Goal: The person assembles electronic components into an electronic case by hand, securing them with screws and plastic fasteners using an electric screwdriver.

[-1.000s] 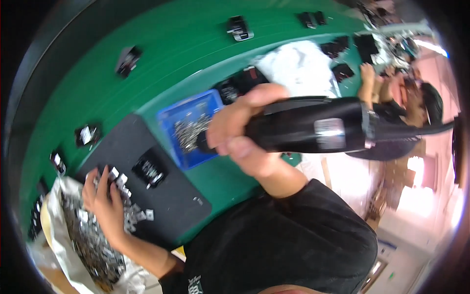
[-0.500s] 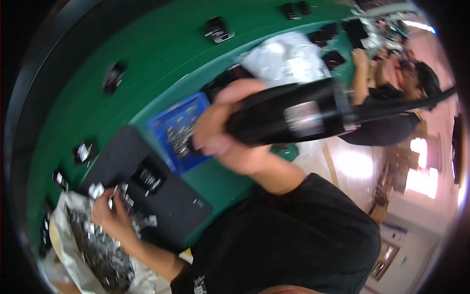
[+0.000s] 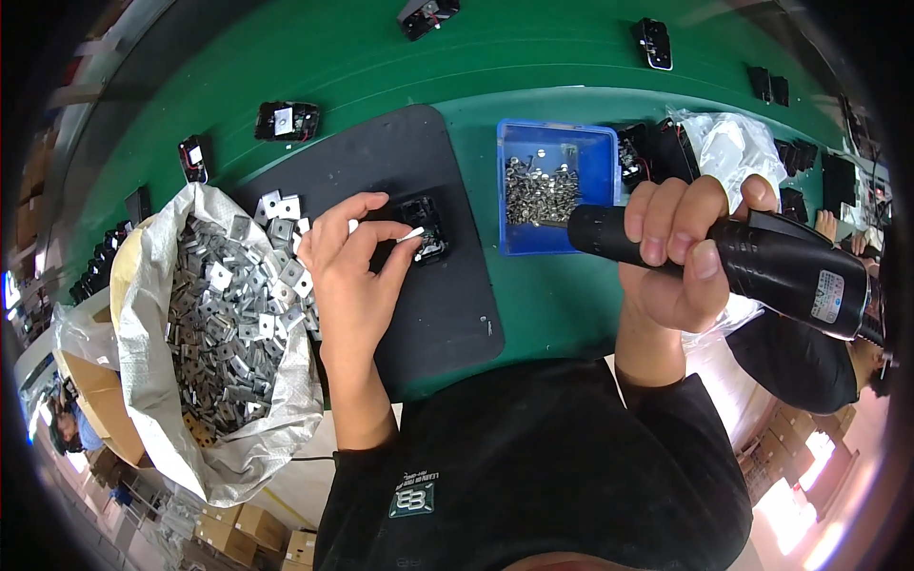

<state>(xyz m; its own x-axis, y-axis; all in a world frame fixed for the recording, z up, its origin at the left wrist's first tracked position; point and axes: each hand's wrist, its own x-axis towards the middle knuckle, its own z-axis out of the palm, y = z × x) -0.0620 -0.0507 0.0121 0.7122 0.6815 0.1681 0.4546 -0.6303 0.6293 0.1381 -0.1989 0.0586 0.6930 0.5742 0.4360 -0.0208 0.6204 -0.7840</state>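
Observation:
My left hand (image 3: 354, 276) pinches a small pale metal plate (image 3: 411, 234) between thumb and forefinger, at the left side of a black plastic housing (image 3: 426, 214). Another pale bit shows between its fingers. The housing lies open on a dark grey mat (image 3: 419, 324), its inside partly hidden by my fingertips. In my right hand (image 3: 681, 252) is a black electric screwdriver (image 3: 781, 271), gripped round its body and held sideways. Its front end points left, over the near right corner of a blue tray (image 3: 509, 246) that holds many screws (image 3: 543, 195).
A white woven sack (image 3: 152, 381) full of square metal plates (image 3: 228, 314) stands left; loose plates (image 3: 283, 211) spill onto the mat. More housings (image 3: 288, 121) sit along the green surface (image 3: 533, 57). Right are a clear plastic bag (image 3: 733, 147) and a co-worker (image 3: 800, 366).
The view has turned. My left hand has gone from the loose plates beside the sack to the housing, with a plate in its fingers. My right hand still holds the screwdriver.

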